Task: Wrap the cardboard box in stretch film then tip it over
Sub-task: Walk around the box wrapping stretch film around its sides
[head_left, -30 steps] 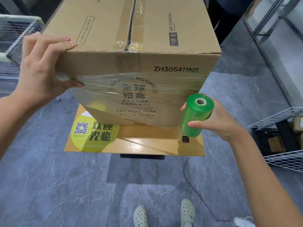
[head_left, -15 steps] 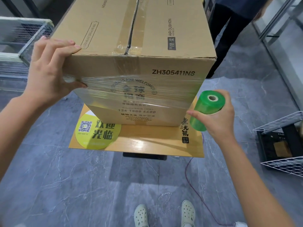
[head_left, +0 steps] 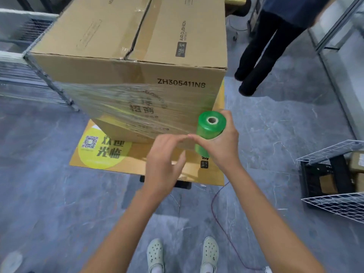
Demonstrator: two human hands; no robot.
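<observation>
A large brown cardboard box [head_left: 128, 46] marked ZH305411N8 stands on a low orange board [head_left: 137, 166]. Clear stretch film [head_left: 137, 107] covers the lower part of its near face. My right hand [head_left: 222, 146] grips a green roll of stretch film [head_left: 208, 129] in front of the box's near right corner, the roll's core end facing up. My left hand [head_left: 165, 156] hovers just left of the roll with fingers loosely spread and fingertips close to my right thumb, holding nothing that I can see.
Another person's dark legs [head_left: 262, 62] stand behind the box at right. White wire racks [head_left: 334, 201] and a black crate lie on the floor at right. A wire cage [head_left: 29, 62] stands at left. A thin red cable [head_left: 222, 223] runs across the grey floor near my shoes.
My left hand has left the box's left corner and come across to the roll. My right hand with the roll has shifted slightly, and my view has moved right.
</observation>
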